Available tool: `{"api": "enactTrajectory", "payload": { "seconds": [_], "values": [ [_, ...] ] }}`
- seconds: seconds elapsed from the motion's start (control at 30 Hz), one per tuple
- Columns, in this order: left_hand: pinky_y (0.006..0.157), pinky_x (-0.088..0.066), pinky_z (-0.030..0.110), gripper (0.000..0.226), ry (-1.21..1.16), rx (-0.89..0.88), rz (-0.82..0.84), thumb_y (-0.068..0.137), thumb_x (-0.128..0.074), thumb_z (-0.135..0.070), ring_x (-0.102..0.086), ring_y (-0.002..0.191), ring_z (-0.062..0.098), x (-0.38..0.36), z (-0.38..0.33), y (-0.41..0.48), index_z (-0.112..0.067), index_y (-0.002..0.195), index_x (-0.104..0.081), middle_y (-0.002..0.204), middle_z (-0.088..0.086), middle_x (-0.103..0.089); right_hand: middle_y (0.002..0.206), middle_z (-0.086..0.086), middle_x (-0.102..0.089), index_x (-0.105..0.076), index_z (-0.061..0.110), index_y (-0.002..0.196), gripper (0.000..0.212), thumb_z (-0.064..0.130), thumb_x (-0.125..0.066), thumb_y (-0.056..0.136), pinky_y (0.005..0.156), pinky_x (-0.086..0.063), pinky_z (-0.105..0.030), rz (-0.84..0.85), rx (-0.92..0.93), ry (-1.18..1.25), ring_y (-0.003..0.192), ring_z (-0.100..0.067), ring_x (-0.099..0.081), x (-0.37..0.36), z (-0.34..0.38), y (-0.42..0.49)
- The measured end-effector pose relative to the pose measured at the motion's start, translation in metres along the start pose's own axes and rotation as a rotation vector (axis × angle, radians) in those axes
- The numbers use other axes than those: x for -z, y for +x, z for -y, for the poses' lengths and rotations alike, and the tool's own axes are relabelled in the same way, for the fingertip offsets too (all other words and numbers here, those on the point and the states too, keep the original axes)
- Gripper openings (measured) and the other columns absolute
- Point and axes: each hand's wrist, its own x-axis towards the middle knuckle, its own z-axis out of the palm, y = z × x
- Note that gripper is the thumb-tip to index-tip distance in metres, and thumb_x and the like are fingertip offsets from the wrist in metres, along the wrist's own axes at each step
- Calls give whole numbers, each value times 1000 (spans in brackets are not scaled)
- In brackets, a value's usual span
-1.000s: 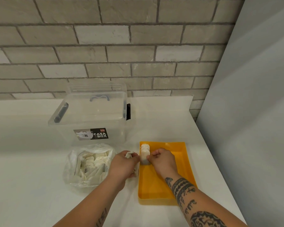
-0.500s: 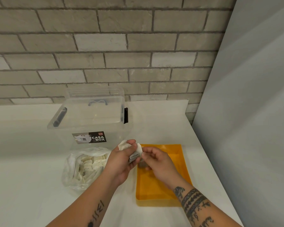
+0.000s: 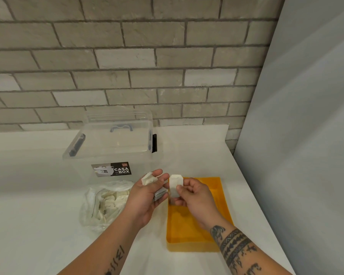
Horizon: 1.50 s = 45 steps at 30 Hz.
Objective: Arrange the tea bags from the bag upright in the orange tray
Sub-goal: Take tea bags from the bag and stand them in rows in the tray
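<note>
My right hand (image 3: 195, 193) pinches a single white tea bag (image 3: 174, 185) upright, above the far left corner of the orange tray (image 3: 187, 231). Just to its left, my left hand (image 3: 145, 195) holds a small stack of tea bags (image 3: 150, 178) between fingers and palm. The clear plastic bag (image 3: 105, 203) with several more tea bags lies on the counter left of the tray. My hands hide the tea bags standing in the tray's far end.
A clear lidded storage box (image 3: 111, 147) labelled CASA BOX stands behind the bag. A brick wall runs along the back. A grey panel (image 3: 306, 135) rises close on the right, next to the counter's edge.
Both hands lifted off the row of tea bags in the tray. My right hand has taken one tea bag from the stack in my left hand.
</note>
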Motion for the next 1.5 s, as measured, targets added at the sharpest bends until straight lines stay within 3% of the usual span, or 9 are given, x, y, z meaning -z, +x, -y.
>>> {"api": "enactTrajectory", "payload": {
  "seconds": [0.13,0.2,0.3,0.4,0.7,0.9,1.0,1.17,1.5],
  "values": [
    [65,-57,30,22,3,19,-77,98,-65,-12,-75,84,22,4,1,3,-15,120,-65,107,6,-78,87,-6,-76,-71,9,98,9,11,-62,98,58,-57,-25,-43,20,62,67,-12,-69,2,10,-2],
    [60,-56,29,20,25,31,-78,101,-62,-20,-71,75,20,5,2,3,-16,120,-65,94,3,-77,90,-12,-74,-72,9,95,10,12,-64,98,55,-52,-18,-53,39,40,64,-6,-64,3,11,-1],
    [57,-52,28,21,131,15,-73,99,-64,-32,-67,71,18,3,2,1,-18,114,-68,77,0,-65,93,-14,-73,-73,13,93,9,15,-65,97,60,-53,-21,-65,45,22,68,-8,-63,1,10,2],
    [55,-51,27,20,285,-26,-53,95,-69,-38,-68,71,17,-1,3,-1,-22,106,-71,73,-2,-65,88,-4,-73,-74,16,96,7,15,-67,96,61,-52,-21,-61,39,33,70,-6,-63,-1,11,3],
    [63,-55,29,7,550,-114,3,94,-72,-29,-68,71,14,3,10,1,-22,91,-72,73,-3,-69,86,7,-75,-75,20,96,7,19,-75,90,62,-50,-17,-22,70,-97,74,-1,-67,10,5,7],
    [59,-55,28,8,640,-88,-138,94,-68,-30,-68,70,17,7,18,7,-24,94,-73,81,-2,-70,84,6,-75,-74,21,86,4,23,-76,88,75,-57,-28,-104,21,-328,83,-12,-70,22,-19,20],
    [55,-55,26,8,796,-52,-188,94,-67,-32,-71,78,19,9,25,11,-25,97,-69,90,1,-72,85,8,-74,-71,24,85,8,26,-79,85,72,-56,-28,-127,-56,-449,81,-10,-69,26,-35,26],
    [51,-55,27,9,933,32,-153,88,-72,-26,-71,73,22,9,37,15,-23,94,-67,84,6,-72,74,2,-73,-69,22,77,14,21,-82,78,68,-61,-38,-72,-155,-550,70,-21,-70,16,-52,32],
    [62,-63,36,9,975,53,-156,90,-70,-21,-72,75,23,10,40,19,-25,96,-65,85,6,-72,77,11,-66,-63,28,74,20,26,-82,79,65,-49,-23,-96,-68,-714,73,-7,-62,4,-56,36]
  ]
}}
